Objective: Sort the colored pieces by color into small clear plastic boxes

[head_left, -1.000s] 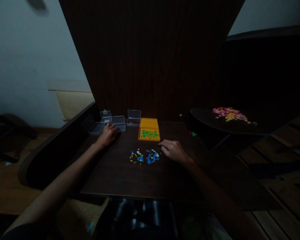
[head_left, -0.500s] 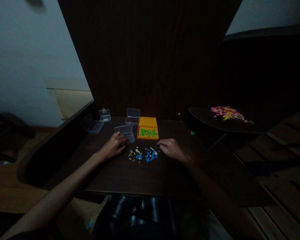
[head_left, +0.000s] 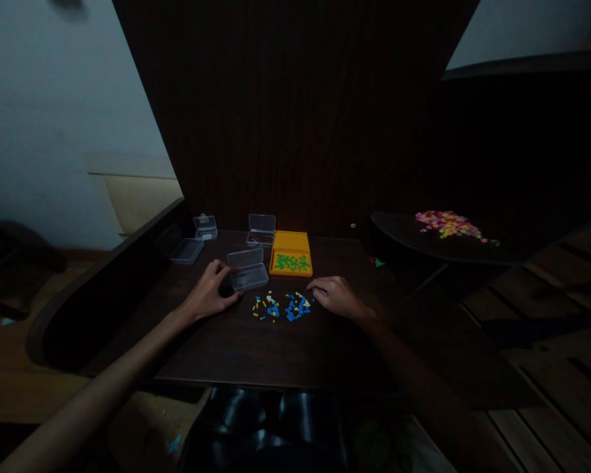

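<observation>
My left hand (head_left: 207,293) grips the left side of an open clear plastic box (head_left: 247,272) on the dark wooden table (head_left: 256,348). Just to the right of that box lie two small heaps of blue, yellow and white pieces (head_left: 283,307). My right hand (head_left: 335,295) rests curled on the table at the right edge of those heaps, fingertips touching or nearly touching them; what it holds, if anything, is too small to see. Behind the heaps stands an orange box (head_left: 290,261) with green pieces inside.
Three more clear boxes stand at the back left: one (head_left: 261,230) with dark pieces, one small (head_left: 205,226), one flat (head_left: 187,250). A heap of pink and yellow pieces (head_left: 447,224) lies on a dark side surface at right. A dark wooden panel rises behind the table.
My left hand has pulled the clear box from the back left of the table toward me, next to the coloured heaps. My right hand has barely moved.
</observation>
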Action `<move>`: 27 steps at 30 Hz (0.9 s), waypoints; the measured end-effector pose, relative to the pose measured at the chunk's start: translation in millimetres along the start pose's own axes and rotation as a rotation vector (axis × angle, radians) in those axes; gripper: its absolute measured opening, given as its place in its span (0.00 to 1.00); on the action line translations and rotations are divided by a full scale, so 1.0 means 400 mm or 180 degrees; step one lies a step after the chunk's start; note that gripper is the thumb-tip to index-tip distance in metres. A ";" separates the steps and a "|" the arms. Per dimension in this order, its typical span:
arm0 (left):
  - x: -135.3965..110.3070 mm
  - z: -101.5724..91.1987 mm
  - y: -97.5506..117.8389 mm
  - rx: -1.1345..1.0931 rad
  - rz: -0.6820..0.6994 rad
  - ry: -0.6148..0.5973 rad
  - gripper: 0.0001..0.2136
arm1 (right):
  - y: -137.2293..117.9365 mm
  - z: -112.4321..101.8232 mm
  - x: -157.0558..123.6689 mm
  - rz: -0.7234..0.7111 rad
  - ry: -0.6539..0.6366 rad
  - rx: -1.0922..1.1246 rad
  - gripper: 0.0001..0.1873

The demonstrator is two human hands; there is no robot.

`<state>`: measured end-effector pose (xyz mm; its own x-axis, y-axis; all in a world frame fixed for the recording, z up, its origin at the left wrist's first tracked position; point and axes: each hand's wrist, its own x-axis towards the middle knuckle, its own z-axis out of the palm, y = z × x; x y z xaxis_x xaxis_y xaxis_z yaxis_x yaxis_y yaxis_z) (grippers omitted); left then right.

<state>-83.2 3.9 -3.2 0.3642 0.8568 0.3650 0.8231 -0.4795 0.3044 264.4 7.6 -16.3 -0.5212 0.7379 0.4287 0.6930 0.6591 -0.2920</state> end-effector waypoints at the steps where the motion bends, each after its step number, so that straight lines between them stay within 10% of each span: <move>1: -0.004 0.001 -0.005 -0.0051 -0.0133 0.0050 0.23 | -0.002 -0.001 0.000 -0.0014 -0.0009 0.0009 0.14; 16: 0.041 0.018 -0.023 -0.0955 -0.0626 -0.0230 0.31 | 0.011 -0.005 -0.001 0.0103 -0.0083 0.0106 0.15; 27: 0.097 -0.007 0.023 -0.2326 -0.0560 0.0510 0.35 | 0.007 -0.052 0.005 0.0204 -0.0858 0.0455 0.13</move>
<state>-62.6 32.1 16.0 0.1409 0.9209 0.3634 0.3455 -0.3898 0.8537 275.7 8.0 1.6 -0.6052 0.7779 0.1690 0.6616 0.6096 -0.4366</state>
